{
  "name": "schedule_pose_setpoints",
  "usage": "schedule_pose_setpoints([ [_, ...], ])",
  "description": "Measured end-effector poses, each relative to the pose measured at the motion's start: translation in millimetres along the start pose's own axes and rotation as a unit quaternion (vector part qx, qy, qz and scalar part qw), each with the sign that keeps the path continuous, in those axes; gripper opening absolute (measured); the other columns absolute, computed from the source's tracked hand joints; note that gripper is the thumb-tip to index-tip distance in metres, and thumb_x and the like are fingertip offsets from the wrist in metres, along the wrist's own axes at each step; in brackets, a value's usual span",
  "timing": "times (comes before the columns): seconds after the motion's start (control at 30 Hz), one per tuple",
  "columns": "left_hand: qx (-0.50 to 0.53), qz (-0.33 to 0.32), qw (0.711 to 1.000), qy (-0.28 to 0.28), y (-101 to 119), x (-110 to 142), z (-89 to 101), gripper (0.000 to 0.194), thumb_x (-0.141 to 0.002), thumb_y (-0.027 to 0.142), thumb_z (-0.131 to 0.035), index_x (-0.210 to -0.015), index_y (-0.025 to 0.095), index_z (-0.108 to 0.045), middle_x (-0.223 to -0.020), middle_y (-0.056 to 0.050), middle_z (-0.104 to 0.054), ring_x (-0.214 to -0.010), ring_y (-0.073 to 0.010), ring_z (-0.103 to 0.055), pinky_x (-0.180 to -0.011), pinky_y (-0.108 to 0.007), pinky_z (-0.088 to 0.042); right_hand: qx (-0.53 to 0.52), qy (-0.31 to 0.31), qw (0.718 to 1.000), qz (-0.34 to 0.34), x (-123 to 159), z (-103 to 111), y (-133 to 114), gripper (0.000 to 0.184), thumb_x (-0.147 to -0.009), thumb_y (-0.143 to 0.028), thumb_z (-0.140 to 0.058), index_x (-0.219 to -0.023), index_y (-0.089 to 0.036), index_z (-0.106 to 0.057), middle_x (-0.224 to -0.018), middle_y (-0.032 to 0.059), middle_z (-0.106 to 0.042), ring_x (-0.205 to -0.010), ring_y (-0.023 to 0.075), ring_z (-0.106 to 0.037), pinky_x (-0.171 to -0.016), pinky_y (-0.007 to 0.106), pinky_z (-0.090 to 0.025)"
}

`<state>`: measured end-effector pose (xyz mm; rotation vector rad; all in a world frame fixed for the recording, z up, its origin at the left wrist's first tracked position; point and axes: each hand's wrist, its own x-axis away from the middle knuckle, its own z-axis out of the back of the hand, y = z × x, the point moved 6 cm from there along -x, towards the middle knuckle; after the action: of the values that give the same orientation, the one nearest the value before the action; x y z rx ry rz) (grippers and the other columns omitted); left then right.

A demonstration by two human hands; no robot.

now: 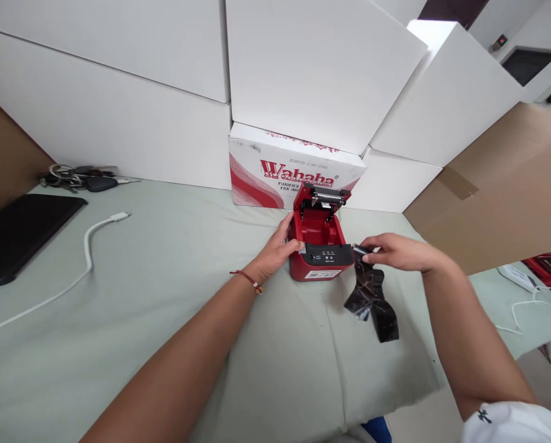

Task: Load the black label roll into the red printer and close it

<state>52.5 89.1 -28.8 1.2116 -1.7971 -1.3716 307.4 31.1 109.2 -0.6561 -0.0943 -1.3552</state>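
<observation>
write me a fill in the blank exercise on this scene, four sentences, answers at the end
The red device has its lid ____, not shut. The strip held in the right hand is coloured ____. At the wrist of the left hand is a bracelet whose cord is ____. The large red word on the box behind the device reads ____.

Missing words: open; black; red; Wahaha.

Red device (295,264) looks hard plastic, smooth w/ slight sheen; lid bar (329,199) appears metal, shiny. Black strip (386,319) is thin plastic film, v. glossy. Tablecloth (164,258): matt fabric, sl. creased. White boxes (321,67) & brown panel (501,178): cardboard, smooth, matt.
</observation>
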Motion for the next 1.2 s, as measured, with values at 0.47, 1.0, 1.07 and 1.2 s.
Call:
schedule_pose_setpoints([
  [0.47, 0.003, -0.021, 1.0, 0.004, -2.6, -1.4, 5.9, 0.102, -0.082, 0.042, -0.079, -0.175, 0.031, -0.038, -0.182, -0.009, -0.048, -0.17, -0.0391, -0.041, -0.143, -0.06, -0.032, 0.01, 0.106, 0.992, -0.067, 19.2, -54.4, 76.0, 0.035, -0.099, -0.018, -0.059, -0.122, -0.023, -0.085, -0.126, 0.01, -0.086, -0.111, 0.0277, -0.079, -0.1, 0.039, -0.06],
  [1.0, 0.025, -0.012, 1.0, 0.002, -0.6, -0.9, 1.1, 0.111, -0.08, 0.043, -0.082, -0.178, 0.026, -0.031, -0.173, -0.013, -0.056, -0.166, -0.0403, -0.045, -0.14, -0.059, -0.033, 0.104, 0.115, 0.985, 0.071, 53.7, 33.3, -58.9, 0.042, -0.109, -0.045, -0.056, -0.14, -0.025, -0.077, -0.129, 0.0104, -0.082, -0.11, 0.0278, -0.078, -0.095, 0.039, -0.06],
  [1.07, 0.027, -0.015, 1.0, 0.001, -1.3, -1.5, 1.4, 0.11, -0.08, 0.043, -0.082, -0.177, 0.025, -0.032, -0.173, -0.014, -0.056, -0.165, -0.0399, -0.046, -0.14, -0.06, -0.033, 0.149, 0.137, 0.977, 0.073, 25.3, 20.7, -91.5, 0.038, -0.108, -0.028, -0.056, -0.14, -0.024, -0.075, -0.133, 0.0103, -0.08, -0.118, 0.0274, -0.076, -0.1, 0.037, -0.058],
  [1.2, 0.032, -0.022, 0.999, 0.01, 0.2, -2.0, 1.1, 0.108, -0.079, 0.039, -0.082, -0.176, 0.025, -0.036, -0.179, -0.013, -0.049, -0.169, -0.0384, -0.041, -0.143, -0.058, -0.029, 0.287, 0.12, 0.95, -0.011, -35.5, -7.8, -122.7, 0.034, -0.107, -0.015, -0.057, -0.135, -0.012, -0.076, -0.135, 0.0203, -0.079, -0.117, 0.0323, -0.078, -0.092, 0.036, -0.058],
])
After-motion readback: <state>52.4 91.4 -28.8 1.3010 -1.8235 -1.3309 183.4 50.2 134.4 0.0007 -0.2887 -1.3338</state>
